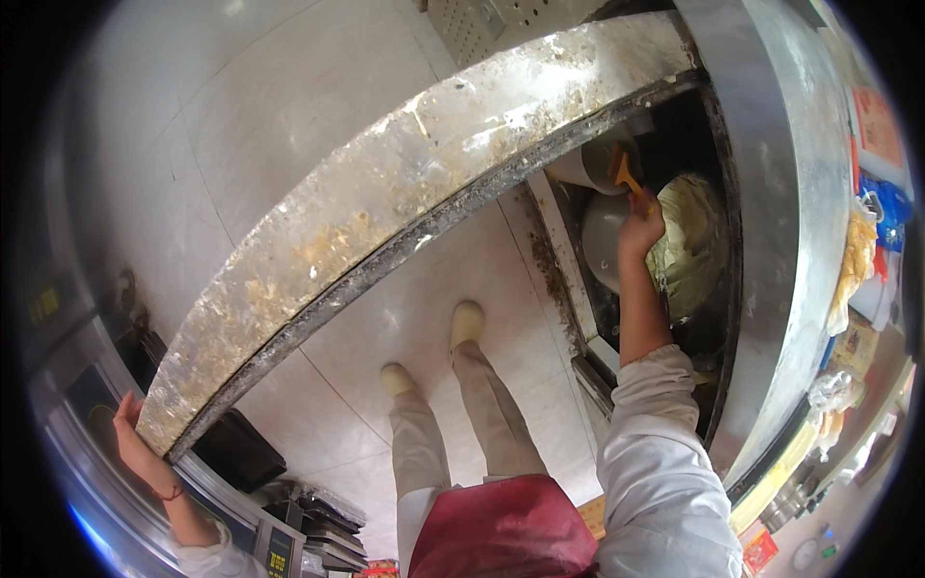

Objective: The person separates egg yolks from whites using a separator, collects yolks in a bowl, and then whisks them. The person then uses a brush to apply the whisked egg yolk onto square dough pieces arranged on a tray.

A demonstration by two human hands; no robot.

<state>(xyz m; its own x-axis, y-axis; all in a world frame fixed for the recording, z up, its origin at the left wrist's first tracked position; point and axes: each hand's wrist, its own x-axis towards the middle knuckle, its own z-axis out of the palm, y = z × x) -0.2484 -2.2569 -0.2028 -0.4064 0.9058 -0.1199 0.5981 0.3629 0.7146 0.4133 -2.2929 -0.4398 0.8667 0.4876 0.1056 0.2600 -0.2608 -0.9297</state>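
Observation:
My left hand (137,437) is at the far left end of a stained metal door (405,166), holding its outer edge; the thumb is hidden. The door stands swung out and has a dark, grimy seal along one side. My right hand (642,227) reaches into a dark metal cabinet (730,246), gripping an orange-handled tool (627,175) whose head is too dim to make out. Beside that hand sits a large pale, wrapped or leafy bundle (690,238). A round light-coloured container (605,235) and a second one (582,167) lie close to it.
A steel counter (780,217) runs above the cabinet, with packets and bags (860,267) along its far side. Stacked dark trays (332,531) and metal equipment with a keypad (280,553) stand at lower left. Pale floor tiles (347,376) lie around my feet.

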